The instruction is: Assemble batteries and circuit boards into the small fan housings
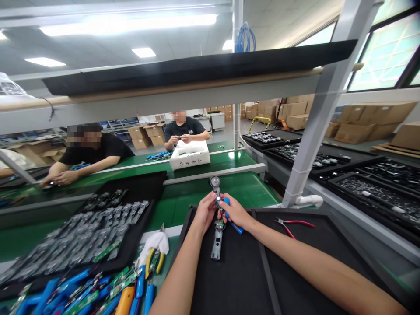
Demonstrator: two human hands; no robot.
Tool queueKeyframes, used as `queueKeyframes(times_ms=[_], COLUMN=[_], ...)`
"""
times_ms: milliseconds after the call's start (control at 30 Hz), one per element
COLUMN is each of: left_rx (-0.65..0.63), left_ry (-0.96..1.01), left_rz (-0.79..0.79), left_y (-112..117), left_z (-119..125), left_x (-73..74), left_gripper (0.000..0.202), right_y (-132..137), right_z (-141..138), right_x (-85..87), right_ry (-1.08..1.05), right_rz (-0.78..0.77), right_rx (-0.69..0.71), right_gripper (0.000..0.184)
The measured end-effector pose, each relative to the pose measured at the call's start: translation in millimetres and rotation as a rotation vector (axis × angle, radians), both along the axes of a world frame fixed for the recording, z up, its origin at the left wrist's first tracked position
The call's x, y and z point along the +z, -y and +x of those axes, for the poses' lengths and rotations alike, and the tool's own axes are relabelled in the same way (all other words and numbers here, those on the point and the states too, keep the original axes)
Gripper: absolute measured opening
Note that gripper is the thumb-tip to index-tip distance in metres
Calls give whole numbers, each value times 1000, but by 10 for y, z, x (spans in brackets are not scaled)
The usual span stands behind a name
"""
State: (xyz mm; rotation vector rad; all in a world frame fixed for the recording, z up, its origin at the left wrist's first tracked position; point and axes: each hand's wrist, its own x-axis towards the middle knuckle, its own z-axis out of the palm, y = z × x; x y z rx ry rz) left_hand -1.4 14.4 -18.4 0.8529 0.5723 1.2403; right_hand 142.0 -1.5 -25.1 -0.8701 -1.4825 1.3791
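Firmly, the left hand (205, 211) and right hand (236, 211) pinch a gray metal assembly (217, 238) above a black tray (229, 280); the right also presses a blue tool (236, 227).

grey metal housing (216, 245) | round disc end up | green board mid-length

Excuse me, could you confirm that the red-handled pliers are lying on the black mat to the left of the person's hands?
Not quite: the head view shows the red-handled pliers to the right of the left hand and the right hand, not to their left. They are on the black mat, as you say.
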Motion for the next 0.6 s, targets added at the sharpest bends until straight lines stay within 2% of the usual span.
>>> queueKeyframes(times_ms=[600], left_rx=[-6], left_ry=[-22], left_rz=[8], left_y=[-8], left_z=[-1], left_x=[-31], left_gripper=[35], right_y=[-11], right_z=[-1], right_x=[-22], right_ry=[8], right_rz=[-6], right_rx=[4], right_gripper=[24])
